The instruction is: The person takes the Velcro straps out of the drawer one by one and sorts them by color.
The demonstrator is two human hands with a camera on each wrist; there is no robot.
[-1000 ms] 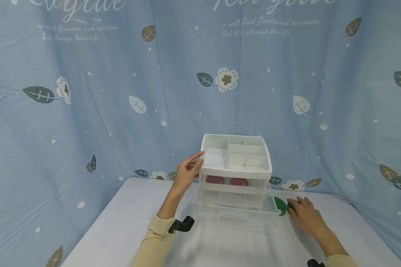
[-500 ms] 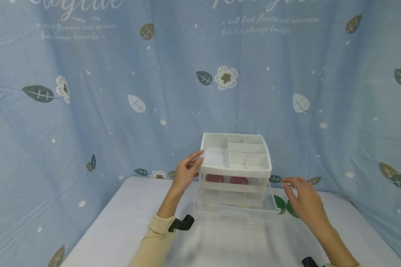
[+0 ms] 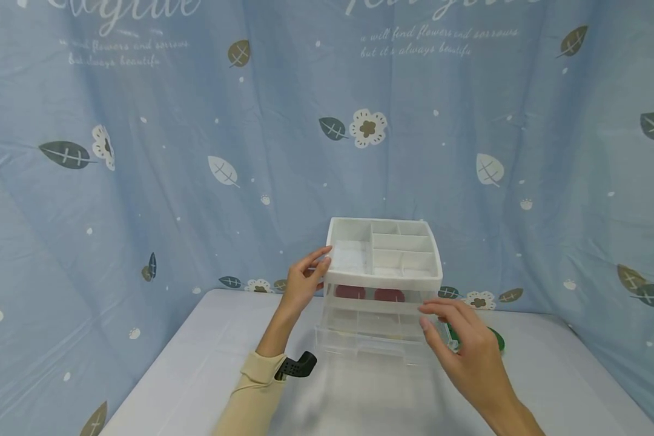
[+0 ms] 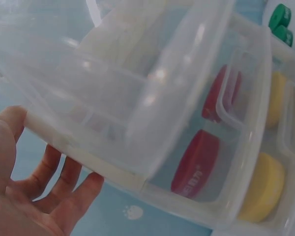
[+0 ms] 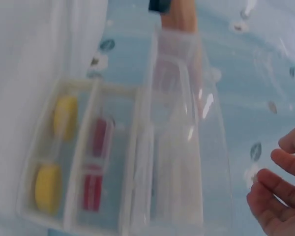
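A white desktop drawer organizer (image 3: pixel 384 281) with a divided top tray stands at the table's back. One clear drawer (image 3: pixel 381 348) sticks out at the front and shows large in the left wrist view. My left hand (image 3: pixel 302 281) touches the organizer's left side with its fingertips. Held off the organizer's right front, my right hand (image 3: pixel 469 348) has loosely bent fingers and nothing in them. Two red cap-like discs (image 4: pixel 196 162) sit in one drawer, two yellow discs (image 5: pixel 49 189) in another. Green discs (image 3: pixel 497 342) lie on the table, partly hidden behind my right hand.
The white tabletop (image 3: pixel 240 357) reaches back to a blue curtain (image 3: pixel 283 151) printed with leaves and flowers, which hangs close behind the organizer. A black wrist camera (image 3: pixel 300 365) sits on my left wrist.
My right hand has let go of a green disc, lifted off it and moved left toward the front of the organizer. The left hand stays at the organizer's side.
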